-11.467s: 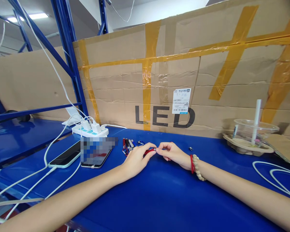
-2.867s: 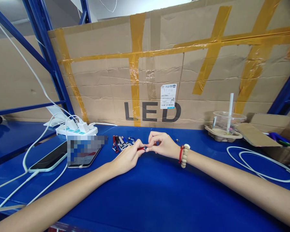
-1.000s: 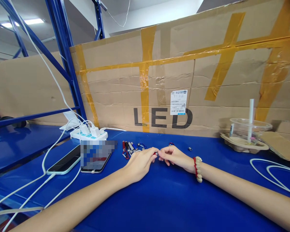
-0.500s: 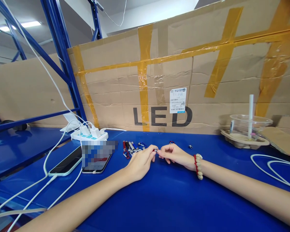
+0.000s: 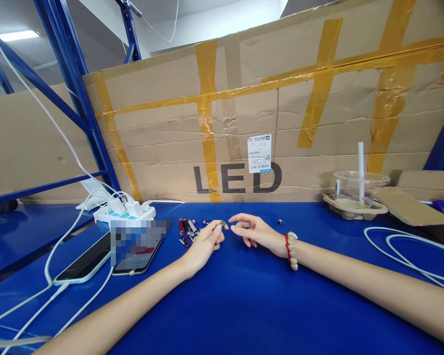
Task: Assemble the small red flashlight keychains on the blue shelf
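Note:
My left hand [image 5: 204, 245] is closed in a pinch, with a small shiny metal piece [image 5: 222, 224] between thumb and forefinger. Most of that piece is covered by the fingertips, so its kind is unclear. Just to the right, my right hand [image 5: 258, 234] is open, its fingers slightly curled and apart, with a narrow gap to the metal piece. Beyond my left hand lies a cluster of small red, black, silver and blue keychain-like items [image 5: 187, 230] with clips, partly hidden by that hand. Another small metal piece [image 5: 280, 222] rests on the blue table past my right hand.
Two phones, one with a pale case [image 5: 83, 261] and one dark [image 5: 135, 261], lie at left near a white power strip [image 5: 148, 215] with cables. A large cardboard sheet [image 5: 163, 148] stands behind. At right are a clear plastic cup [image 5: 350, 187] and a white cable [image 5: 395, 254].
My right fingers have come off the small metal piece and spread apart, while my left hand keeps hold of it. The whole view has turned a little to the right.

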`<state>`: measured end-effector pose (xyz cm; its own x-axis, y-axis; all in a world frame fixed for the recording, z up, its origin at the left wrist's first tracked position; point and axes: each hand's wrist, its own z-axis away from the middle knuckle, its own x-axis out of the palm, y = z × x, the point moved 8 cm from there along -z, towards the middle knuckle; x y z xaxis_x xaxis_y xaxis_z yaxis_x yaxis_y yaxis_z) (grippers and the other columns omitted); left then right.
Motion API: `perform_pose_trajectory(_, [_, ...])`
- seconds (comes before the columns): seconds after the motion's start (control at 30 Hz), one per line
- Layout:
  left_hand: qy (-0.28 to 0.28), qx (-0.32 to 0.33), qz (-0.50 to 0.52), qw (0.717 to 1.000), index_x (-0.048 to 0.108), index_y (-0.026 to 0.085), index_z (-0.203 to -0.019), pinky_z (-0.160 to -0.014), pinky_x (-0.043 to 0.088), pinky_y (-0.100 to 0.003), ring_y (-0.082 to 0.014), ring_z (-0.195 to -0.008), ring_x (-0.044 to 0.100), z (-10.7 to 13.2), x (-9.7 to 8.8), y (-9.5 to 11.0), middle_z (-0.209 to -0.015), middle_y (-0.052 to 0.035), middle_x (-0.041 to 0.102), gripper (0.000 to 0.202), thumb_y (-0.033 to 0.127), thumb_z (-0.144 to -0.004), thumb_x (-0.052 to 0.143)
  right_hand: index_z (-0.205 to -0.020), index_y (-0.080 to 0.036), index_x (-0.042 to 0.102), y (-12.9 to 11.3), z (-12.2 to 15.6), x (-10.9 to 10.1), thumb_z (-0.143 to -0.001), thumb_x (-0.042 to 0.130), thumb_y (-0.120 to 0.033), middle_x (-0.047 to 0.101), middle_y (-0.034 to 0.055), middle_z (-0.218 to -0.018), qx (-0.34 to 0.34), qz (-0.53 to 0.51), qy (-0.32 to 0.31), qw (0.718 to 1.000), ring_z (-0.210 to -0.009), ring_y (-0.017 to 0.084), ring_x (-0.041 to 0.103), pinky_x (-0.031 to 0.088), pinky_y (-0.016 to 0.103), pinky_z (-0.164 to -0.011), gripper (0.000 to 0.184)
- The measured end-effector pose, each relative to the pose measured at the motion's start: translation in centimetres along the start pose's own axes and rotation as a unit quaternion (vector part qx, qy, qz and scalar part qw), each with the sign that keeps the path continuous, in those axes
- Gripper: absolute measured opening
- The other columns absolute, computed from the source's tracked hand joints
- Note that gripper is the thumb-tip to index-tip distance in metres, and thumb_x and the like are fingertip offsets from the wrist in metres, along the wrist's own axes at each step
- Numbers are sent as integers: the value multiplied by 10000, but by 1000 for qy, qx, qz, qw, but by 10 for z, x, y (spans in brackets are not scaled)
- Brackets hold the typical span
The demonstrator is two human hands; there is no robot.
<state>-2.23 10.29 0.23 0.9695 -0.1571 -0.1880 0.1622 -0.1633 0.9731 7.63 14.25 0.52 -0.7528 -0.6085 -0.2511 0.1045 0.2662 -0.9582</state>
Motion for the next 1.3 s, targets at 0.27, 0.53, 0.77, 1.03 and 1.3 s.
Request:
perform_pose_trajectory(0.27, [0, -52, 116, 992, 402, 168, -921, -402, 169, -167, -28, -408, 243, 5, 1, 1, -603, 61, 326, 259, 413, -840, 422, -1071, -199, 542, 3, -2, 1, -705, 600, -485, 516, -13, -732, -10, 10, -20, 1000, -443, 22, 432, 279, 139, -352, 468])
perform_pose_trajectory(0.53, [-81, -69, 151, 983, 374, 170, -842, -400, 175, -157, -22, -416, 289, 8, 16, -1, -611, 49, 388, 246, 396, -822, 469, -1104, -222, 568, -2, 0, -1, -706, 603, -474, 592, 37, -883, -21, 9, -3, 1000, -447, 18, 429, 281, 150, -361, 472])
perform_pose_trajectory(0.77, [-112, -90, 159, 977, 398, 163, -870, -374, 200, -154, -32, -412, 308, 10, 20, -4, -607, 36, 423, 245, 394, -823, 465, -1014, -187, 633, 2, -2, -1, -683, 624, -463, 618, 33, -815, -20, 2, -14, 1000, -468, 33, 427, 278, 165, -375, 432])
perform_pose_trajectory(1.03, [-140, -73, 130, 979, 423, 159, -879, -362, 241, -153, -42, -416, 324, 11, 25, 0, -602, 28, 441, 259, 414, -833, 438, -879, -153, 647, 0, -2, -1, -689, 617, -470, 589, 14, -749, -26, -23, -27, 999, -491, 37, 413, 307, 163, -393, 371])
perform_pose_trajectory(1.3, [-138, -70, 111, 982, 425, 149, -866, -349, 264, -149, -37, -399, 333, 10, 26, 1, -606, 25, 455, 257, 405, -840, 428, -819, -144, 635, -3, 1, 0, -700, 607, -469, 565, 5, -712, -21, -12, -34, 999, -495, 41, 410, 302, 166, -402, 347])
